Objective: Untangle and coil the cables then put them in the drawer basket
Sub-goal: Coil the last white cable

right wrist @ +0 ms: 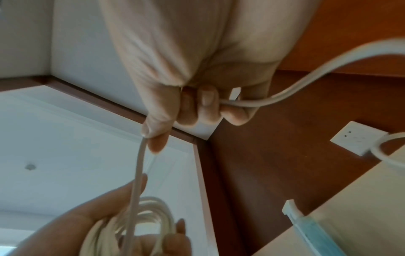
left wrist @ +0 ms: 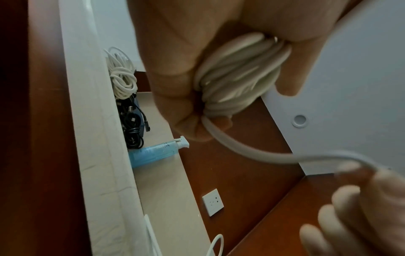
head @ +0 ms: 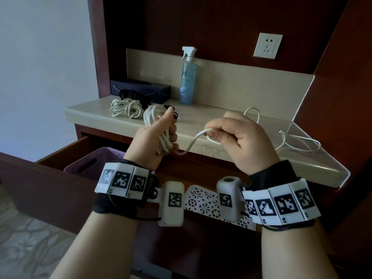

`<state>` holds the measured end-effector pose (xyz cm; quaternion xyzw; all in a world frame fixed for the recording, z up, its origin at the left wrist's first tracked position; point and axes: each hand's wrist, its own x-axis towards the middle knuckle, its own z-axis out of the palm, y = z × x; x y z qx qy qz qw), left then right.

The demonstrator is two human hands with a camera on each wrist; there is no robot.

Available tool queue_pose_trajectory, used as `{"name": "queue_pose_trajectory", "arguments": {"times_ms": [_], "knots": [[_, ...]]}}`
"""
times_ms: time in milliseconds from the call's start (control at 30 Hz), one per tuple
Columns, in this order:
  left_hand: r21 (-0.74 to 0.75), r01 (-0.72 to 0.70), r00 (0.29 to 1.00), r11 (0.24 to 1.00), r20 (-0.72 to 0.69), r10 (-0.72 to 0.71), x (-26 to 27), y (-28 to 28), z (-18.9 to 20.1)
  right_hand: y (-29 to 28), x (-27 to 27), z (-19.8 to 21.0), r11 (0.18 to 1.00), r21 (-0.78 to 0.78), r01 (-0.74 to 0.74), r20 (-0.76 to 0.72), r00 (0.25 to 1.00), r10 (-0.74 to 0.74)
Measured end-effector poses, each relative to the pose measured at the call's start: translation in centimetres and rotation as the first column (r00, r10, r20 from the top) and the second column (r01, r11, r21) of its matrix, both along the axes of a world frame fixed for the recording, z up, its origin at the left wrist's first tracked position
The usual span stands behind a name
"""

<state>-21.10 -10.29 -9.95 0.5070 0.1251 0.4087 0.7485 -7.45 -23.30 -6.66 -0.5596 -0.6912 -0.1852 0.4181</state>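
Observation:
My left hand grips a coil of white cable above the counter's front edge; the coil fills its curled fingers in the left wrist view. A loose strand runs from the coil to my right hand, which pinches it between thumb and fingers. The cable's tail lies looped on the counter at right. A coiled white cable and a black cable bundle rest on the counter at left. The purple drawer basket sits in the open drawer below.
A blue spray bottle stands at the counter's back beside a dark box. A wall socket is mounted above. A white perforated basket shows between my wrists. The stone counter ends in an angled right corner.

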Motion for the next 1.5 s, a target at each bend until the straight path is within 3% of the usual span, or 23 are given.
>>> {"name": "queue_pose_trajectory", "arguments": {"times_ms": [167,267,367,567,800,900,1000,1067,1233,1367,1500], "knots": [[0.152,0.139,0.97,0.979,-0.222,-0.103,0.4,-1.1,-0.3,1.3,-0.9,1.8,1.0,0.007,-0.022,0.039,0.999,0.022],[0.227,0.291,0.939,0.929,-0.252,-0.233,0.3,-1.7,-0.5,2.0,-1.0,3.1,1.0,-0.004,0.012,0.112,0.994,-0.012],[0.171,0.399,0.906,0.901,-0.222,-0.359,0.1,-2.0,-0.2,2.6,-1.1,4.4,0.997,-0.066,0.044,0.144,0.989,-0.034],[0.168,0.353,0.921,0.92,-0.237,-0.31,0.0,-2.3,0.4,3.2,-1.6,5.5,0.988,-0.121,0.097,0.147,0.986,-0.079],[0.166,0.192,0.972,0.967,-0.171,-0.164,0.8,-2.6,0.8,3.7,-2.0,6.2,0.979,-0.187,0.078,0.175,0.984,-0.045],[0.105,0.266,0.963,0.958,0.012,-0.269,0.6,-2.5,0.6,3.4,-0.9,6.5,0.963,-0.267,0.04,0.098,0.995,-0.014],[0.018,0.392,0.9,0.92,0.2,-0.388,-0.2,-1.3,0.5,2.2,1.2,6.5,0.926,-0.356,0.129,0.135,0.987,-0.086],[0.007,0.446,0.86,0.895,0.273,-0.431,-0.7,-0.6,0.7,1.2,2.7,6.2,0.935,-0.33,0.129,0.061,0.991,-0.115],[0.028,0.424,0.898,0.905,0.118,-0.424,0.2,-1.5,0.6,1.4,2.2,5.3,0.981,-0.193,0.022,-0.237,0.969,-0.068],[0.015,0.448,0.871,0.894,0.216,-0.441,1.0,-2.1,0.6,3.1,1.5,3.5,0.965,-0.189,0.183,-0.097,0.974,-0.204],[0.01,0.412,0.875,0.911,0.273,-0.399,0.9,-1.7,0.7,3.1,0.9,1.5,0.851,-0.338,0.403,0.045,0.91,-0.413]]}}
